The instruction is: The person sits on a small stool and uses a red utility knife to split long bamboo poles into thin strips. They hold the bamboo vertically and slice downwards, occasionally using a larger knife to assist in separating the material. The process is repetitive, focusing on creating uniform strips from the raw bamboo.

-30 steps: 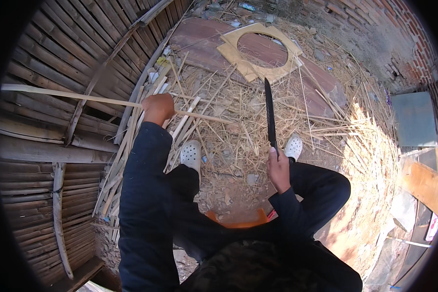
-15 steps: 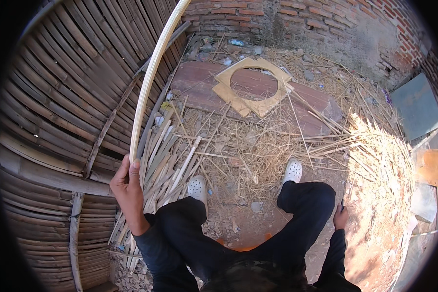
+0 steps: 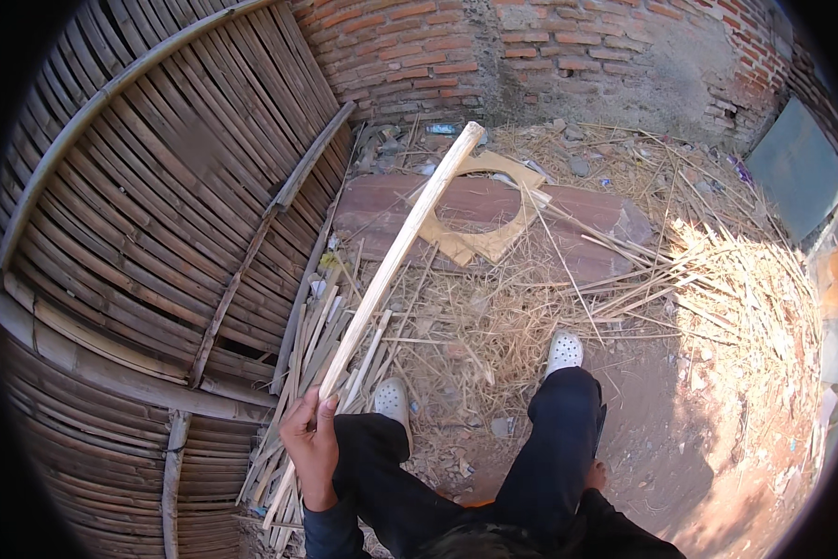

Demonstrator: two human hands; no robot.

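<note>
My left hand (image 3: 313, 445) pinches the lower end of a long pale bamboo strip (image 3: 395, 261) between thumb and fingers. The strip slants up and away to the right, its far end raised in front of the brick wall. Low beside my right leg is my right hand (image 3: 596, 476), partly hidden by the leg and sleeve. Its fingers look closed, and a dark narrow thing (image 3: 601, 429) rises from it along the trouser leg; its kind I cannot make out. Under and beside my left hand lies a pile of split bamboo strips (image 3: 293, 363).
A bamboo-slat wall (image 3: 130, 224) stands close on my left, a brick wall (image 3: 400, 56) ahead. A board with a round hole (image 3: 503, 244) lies on a reddish-brown panel (image 3: 586, 233). Shavings (image 3: 475, 335) litter the ground between my shoes. A grey-green sheet (image 3: 801, 172) leans at right.
My left hand has come right and down, and the strip's far end has swung away from me, now fully in view. My right hand has moved in against my right leg.
</note>
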